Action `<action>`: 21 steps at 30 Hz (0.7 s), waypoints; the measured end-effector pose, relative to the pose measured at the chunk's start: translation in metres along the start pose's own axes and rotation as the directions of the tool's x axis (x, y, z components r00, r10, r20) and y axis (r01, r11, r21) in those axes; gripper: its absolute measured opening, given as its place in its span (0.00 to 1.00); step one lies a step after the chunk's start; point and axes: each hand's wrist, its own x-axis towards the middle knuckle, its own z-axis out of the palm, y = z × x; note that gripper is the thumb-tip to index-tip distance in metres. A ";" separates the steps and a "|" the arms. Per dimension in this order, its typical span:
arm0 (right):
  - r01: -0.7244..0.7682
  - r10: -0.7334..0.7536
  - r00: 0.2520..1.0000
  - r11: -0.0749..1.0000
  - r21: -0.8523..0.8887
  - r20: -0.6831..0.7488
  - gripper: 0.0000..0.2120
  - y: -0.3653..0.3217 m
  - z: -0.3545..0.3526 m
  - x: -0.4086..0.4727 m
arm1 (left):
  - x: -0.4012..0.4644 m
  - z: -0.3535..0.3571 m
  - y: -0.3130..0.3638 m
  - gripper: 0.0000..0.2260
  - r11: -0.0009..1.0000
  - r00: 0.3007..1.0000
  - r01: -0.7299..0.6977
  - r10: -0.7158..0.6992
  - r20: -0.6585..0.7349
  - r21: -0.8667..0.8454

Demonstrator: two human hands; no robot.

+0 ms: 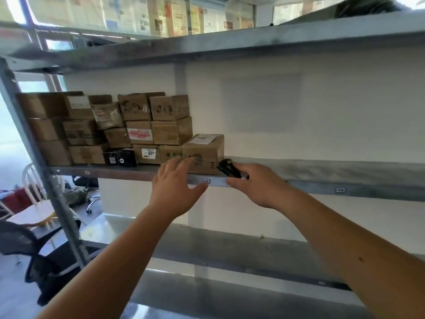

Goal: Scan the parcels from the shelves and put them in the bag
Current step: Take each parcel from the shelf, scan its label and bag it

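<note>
Several brown cardboard parcels (138, 125) are stacked at the left of a grey metal shelf (322, 171). One brown parcel (203, 150) with a white label on top stands alone at the right end of the stack. My left hand (177, 187) reaches up in front of it with spread, straight fingers at its lower front face. My right hand (255, 185) grips a black handheld scanner (227, 169), whose head points at the parcel's right front corner. No bag is in view.
A higher shelf (230, 44) spans the top and lower shelves (230, 249) sit below. A grey upright post (41, 171) stands at the left. A black office chair (34, 254) and a white wooden chair (34, 203) are on the floor at left.
</note>
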 end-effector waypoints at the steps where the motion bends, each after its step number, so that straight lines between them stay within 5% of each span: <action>1: 0.004 -0.004 1.000 1.000 0.014 -0.003 0.20 0.001 0.002 0.009 | 0.012 0.002 0.000 0.37 1.000 1.000 0.010 -0.010 0.010 -0.008; 13: 0.055 -0.051 0.997 0.997 0.062 -0.059 0.24 0.037 -0.005 0.125 | 0.131 0.035 -0.004 0.33 0.964 0.993 0.119 -0.117 0.020 -0.237; 18: 0.055 -0.046 0.995 0.994 0.097 -0.089 0.23 0.058 -0.004 0.157 | 0.154 0.048 -0.004 0.25 0.976 0.991 0.136 -0.134 0.019 -0.170; 21: 0.045 -0.036 0.995 0.995 0.085 -0.096 0.23 0.063 -0.004 0.166 | 0.166 0.051 -0.003 0.15 0.903 0.985 0.174 -0.167 0.053 -0.393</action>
